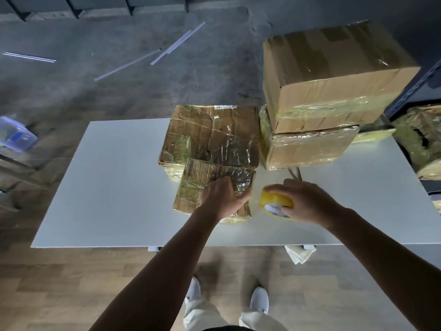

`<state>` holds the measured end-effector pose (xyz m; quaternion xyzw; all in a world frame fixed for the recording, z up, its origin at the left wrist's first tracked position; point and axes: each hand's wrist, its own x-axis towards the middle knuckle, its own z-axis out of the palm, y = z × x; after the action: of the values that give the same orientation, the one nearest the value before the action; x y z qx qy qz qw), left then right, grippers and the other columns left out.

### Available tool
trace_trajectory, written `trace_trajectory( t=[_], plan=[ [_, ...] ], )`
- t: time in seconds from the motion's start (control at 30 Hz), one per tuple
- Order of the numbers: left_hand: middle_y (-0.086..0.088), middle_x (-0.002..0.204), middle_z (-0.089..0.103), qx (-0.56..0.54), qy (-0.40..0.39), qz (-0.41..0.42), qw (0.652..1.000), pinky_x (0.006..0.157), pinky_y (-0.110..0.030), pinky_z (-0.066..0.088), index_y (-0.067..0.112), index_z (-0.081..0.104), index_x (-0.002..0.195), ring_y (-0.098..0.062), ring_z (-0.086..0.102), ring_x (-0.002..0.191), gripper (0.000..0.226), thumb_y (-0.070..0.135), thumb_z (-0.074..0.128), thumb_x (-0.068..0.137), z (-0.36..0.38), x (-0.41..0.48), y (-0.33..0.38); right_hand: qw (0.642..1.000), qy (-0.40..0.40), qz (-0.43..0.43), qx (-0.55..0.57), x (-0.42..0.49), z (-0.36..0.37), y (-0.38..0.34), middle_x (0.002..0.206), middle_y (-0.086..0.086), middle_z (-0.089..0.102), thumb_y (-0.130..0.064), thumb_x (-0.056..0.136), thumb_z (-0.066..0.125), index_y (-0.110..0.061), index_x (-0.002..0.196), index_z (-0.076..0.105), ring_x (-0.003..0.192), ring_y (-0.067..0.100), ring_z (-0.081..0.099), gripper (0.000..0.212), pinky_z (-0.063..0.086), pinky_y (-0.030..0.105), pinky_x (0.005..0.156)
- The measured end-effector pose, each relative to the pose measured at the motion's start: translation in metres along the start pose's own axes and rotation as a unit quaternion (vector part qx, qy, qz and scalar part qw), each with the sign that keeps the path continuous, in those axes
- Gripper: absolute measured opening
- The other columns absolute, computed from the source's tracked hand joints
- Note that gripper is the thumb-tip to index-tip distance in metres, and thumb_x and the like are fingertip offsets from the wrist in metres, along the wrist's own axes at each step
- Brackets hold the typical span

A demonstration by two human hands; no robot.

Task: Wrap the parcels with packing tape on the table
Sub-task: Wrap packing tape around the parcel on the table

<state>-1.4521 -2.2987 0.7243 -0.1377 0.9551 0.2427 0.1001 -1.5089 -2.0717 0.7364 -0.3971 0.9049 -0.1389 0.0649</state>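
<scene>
A small flat tape-wrapped cardboard parcel (202, 185) is pressed mid-table under the left hand (223, 197), its fingers loosely spread. At its 3 o'clock, a yellow packing-tape roll (274, 199) is gripped by the right hand (307, 201). Larger wrapped cardboard boxes (214, 134) are crowded at 12 to 1 o'clock. Room is left on the white table (114, 187) at 9.

Left hand (223, 195) pressing flat on small taped parcel (210, 187) lying on white table (114, 187), right hand (303, 201) gripping yellow tape roll (274, 199) just beside it, bigger taped boxes (329, 91) sitting stacked behind
</scene>
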Motion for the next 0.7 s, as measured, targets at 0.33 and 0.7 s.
trace_trajectory(
  t=[0.33,0.7],
  plan=[
    [-0.011,0.108,0.062,0.164,0.025,-0.042,0.985,0.076,-0.033,0.047,0.011,0.059,0.109,-0.029,0.058,0.102,0.046,0.049,0.049,0.085,0.011,0.003,0.042,0.994,-0.083,0.047,-0.061,0.027,0.043,-0.019,0.104,0.004,0.055,-0.039,0.088,0.058,-0.032,0.135,0.045,0.094,0.027,0.059,0.050,0.039,0.033,0.078],
    [-0.005,0.100,0.063,0.234,0.007,-0.013,0.972,0.068,-0.028,0.037,0.013,0.049,0.120,-0.023,0.063,0.095,0.043,0.043,0.055,0.089,0.008,-0.005,0.050,0.997,-0.055,0.045,-0.019,0.018,0.052,-0.018,0.089,-0.005,0.035,-0.021,0.085,0.061,-0.036,0.129,0.046,0.076,0.019,0.046,0.049,0.030,0.030,0.070]
  ],
)
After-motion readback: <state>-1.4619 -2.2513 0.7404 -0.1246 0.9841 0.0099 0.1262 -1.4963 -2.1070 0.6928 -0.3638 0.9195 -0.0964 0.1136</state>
